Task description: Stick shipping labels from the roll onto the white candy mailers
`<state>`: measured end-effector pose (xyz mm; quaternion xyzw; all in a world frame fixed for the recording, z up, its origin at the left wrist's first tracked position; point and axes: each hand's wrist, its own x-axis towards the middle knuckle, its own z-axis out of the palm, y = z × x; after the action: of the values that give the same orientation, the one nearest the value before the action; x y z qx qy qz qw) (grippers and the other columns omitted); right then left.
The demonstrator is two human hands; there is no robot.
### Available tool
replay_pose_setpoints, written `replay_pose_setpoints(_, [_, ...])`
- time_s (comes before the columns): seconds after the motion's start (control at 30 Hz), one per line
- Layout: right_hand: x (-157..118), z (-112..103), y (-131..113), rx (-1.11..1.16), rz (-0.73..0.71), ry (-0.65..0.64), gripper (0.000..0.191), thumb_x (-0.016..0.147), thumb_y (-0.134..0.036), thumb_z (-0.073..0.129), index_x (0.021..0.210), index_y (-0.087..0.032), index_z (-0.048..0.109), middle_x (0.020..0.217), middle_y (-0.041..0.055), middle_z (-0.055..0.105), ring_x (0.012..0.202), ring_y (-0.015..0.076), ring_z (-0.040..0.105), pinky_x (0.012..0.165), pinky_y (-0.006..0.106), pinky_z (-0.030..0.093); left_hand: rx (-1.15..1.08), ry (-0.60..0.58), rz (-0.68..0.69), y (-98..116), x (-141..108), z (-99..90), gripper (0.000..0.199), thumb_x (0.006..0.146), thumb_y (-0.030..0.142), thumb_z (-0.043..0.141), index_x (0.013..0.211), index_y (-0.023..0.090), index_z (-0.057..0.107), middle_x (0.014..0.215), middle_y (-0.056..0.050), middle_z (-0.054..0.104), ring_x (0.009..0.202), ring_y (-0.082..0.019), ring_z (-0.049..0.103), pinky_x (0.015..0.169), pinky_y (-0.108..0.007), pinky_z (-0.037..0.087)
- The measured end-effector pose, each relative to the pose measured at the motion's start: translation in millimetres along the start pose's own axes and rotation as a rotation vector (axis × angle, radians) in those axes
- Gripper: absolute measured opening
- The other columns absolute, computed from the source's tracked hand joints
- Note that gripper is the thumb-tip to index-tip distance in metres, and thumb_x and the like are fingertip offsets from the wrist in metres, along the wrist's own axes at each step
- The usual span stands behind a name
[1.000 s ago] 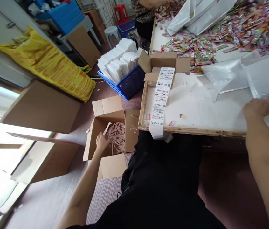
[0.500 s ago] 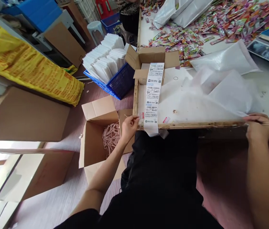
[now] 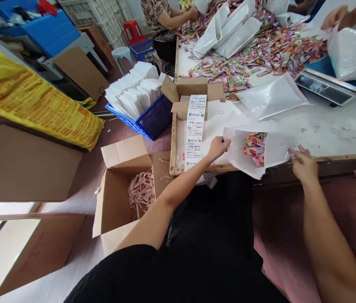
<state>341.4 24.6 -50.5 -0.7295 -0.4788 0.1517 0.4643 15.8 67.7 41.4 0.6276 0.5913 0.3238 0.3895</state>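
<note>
A white mailing bag (image 3: 279, 145) lies at the table's front edge, its mouth spread towards me. Inside it show several colourful snack packets (image 3: 255, 148). My left hand (image 3: 219, 148) is closed on the left edge of the bag's mouth. On the opposite side, my right hand (image 3: 303, 163) pinches the bag's right edge. Left of the bag, a strip of printed shipping labels (image 3: 194, 130) runs from a small open carton (image 3: 192, 88) down to the table edge. Another filled white bag (image 3: 272, 97) lies flat behind the held one.
A digital scale (image 3: 326, 88) bears a white bag beneath another person's hand (image 3: 337, 17). Loose packets (image 3: 282, 54) are heaped at the back, where a person in a patterned top (image 3: 157, 14) works. A blue basket (image 3: 155, 120) and an open carton (image 3: 110, 202) stand left on the floor.
My left hand has moved right from the label strip to the bag's edge. The bag has shifted left with my right hand, and its mouth now gapes, showing packets.
</note>
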Motion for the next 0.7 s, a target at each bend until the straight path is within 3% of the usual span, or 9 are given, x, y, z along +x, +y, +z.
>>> replay_pose_setpoints(0.07, [-3, 0, -13, -0.036, 0.035, -0.016, 0.020, 0.070, -0.013, 0.062, 0.086, -0.017, 0.073, 0.121, 0.0186, 0.064, 0.118, 0.0263, 0.053, 0.106, 0.046, 0.037, -0.088, 0.056, 0.005, 2, -34, -5.8, 0.037, 0.084, 0.022, 0.054, 0.048, 0.018, 0.046, 0.047, 0.000, 0.050, 0.049, -0.011, 0.049, 0.054, -0.024, 0.037])
replay_pose_setpoints(0.13, [-22, -5, -34, -0.040, -0.054, 0.074, 0.018, 0.073, -0.017, 0.062, 0.088, -0.016, 0.072, 0.114, 0.0188, 0.067, 0.110, 0.0259, 0.057, 0.102, 0.045, 0.040, -0.153, 0.086, -0.056, -5, -77, -12.9, 0.039, 0.084, 0.025, 0.054, 0.046, 0.019, 0.046, 0.043, 0.001, 0.047, 0.044, -0.010, 0.045, 0.050, -0.025, 0.033])
replay_pose_setpoints(0.23, [-87, -15, -82, 0.064, -0.363, 0.197, 0.019, 0.086, -0.023, 0.054, 0.091, -0.017, 0.071, 0.093, 0.0129, 0.071, 0.089, 0.0222, 0.064, 0.090, 0.039, 0.048, -0.217, 0.000, -0.155, -24, -137, -15.2, 0.043, 0.086, 0.028, 0.051, 0.044, 0.019, 0.048, 0.041, -0.001, 0.048, 0.039, -0.010, 0.041, 0.045, -0.026, 0.031])
replay_pose_setpoints(0.3, [-138, -17, -116, 0.161, -0.552, 0.138, 0.016, 0.089, -0.020, 0.054, 0.093, -0.019, 0.070, 0.091, 0.0098, 0.072, 0.087, 0.0215, 0.066, 0.084, 0.036, 0.051, -0.234, -0.063, -0.188, -34, -163, -10.3, 0.045, 0.087, 0.030, 0.050, 0.044, 0.019, 0.050, 0.042, -0.002, 0.050, 0.038, -0.010, 0.040, 0.044, -0.027, 0.031])
replay_pose_setpoints(0.37, [-177, -9, -139, 0.194, -0.659, -0.161, 0.022, 0.093, -0.019, 0.052, 0.105, -0.022, 0.069, 0.096, 0.0069, 0.072, 0.088, 0.0205, 0.067, 0.083, 0.035, 0.052, -0.252, -0.111, -0.198, -41, -177, -4.8, 0.044, 0.089, 0.033, 0.050, 0.047, 0.020, 0.050, 0.044, -0.003, 0.051, 0.039, -0.011, 0.041, 0.044, -0.027, 0.031])
replay_pose_setpoints(0.43, [-194, 8, -145, 0.124, -0.639, -0.400, 0.026, 0.095, -0.024, 0.049, 0.115, -0.025, 0.066, 0.106, 0.0083, 0.071, 0.098, 0.0238, 0.066, 0.087, 0.039, 0.052, -0.265, -0.192, -0.181, -44, -182, -3.2, 0.042, 0.090, 0.036, 0.050, 0.051, 0.020, 0.053, 0.045, -0.002, 0.053, 0.039, -0.011, 0.042, 0.044, -0.028, 0.033])
replay_pose_setpoints(0.5, [-190, 25, -136, 0.028, -0.543, -0.446, 0.028, 0.096, -0.030, 0.048, 0.116, -0.022, 0.065, 0.113, 0.0127, 0.068, 0.108, 0.0298, 0.063, 0.092, 0.047, 0.050, -0.238, -0.310, -0.160, -44, -185, -7.0, 0.037, 0.090, 0.037, 0.051, 0.057, 0.021, 0.057, 0.048, -0.003, 0.056, 0.041, -0.013, 0.045, 0.046, -0.029, 0.037])
replay_pose_setpoints(0.57, [-179, 36, -123, -0.025, -0.450, -0.387, 0.026, 0.094, -0.034, 0.049, 0.108, -0.020, 0.065, 0.112, 0.0157, 0.067, 0.110, 0.0337, 0.060, 0.094, 0.052, 0.047, -0.166, -0.369, -0.146, -42, -186, -15.0, 0.033, 0.089, 0.036, 0.052, 0.061, 0.020, 0.058, 0.052, -0.004, 0.058, 0.044, -0.014, 0.049, 0.048, -0.029, 0.040])
replay_pose_setpoints(0.7, [-176, 35, -126, 0.070, -0.368, -0.493, 0.020, 0.093, -0.037, 0.052, 0.094, -0.021, 0.064, 0.094, 0.0102, 0.068, 0.088, 0.0267, 0.063, 0.083, 0.044, 0.050, -0.129, -0.201, -0.100, -34, -180, -31.3, 0.032, 0.087, 0.045, 0.058, 0.069, 0.020, 0.052, 0.057, 0.001, 0.056, 0.051, -0.013, 0.053, 0.050, -0.026, 0.039])
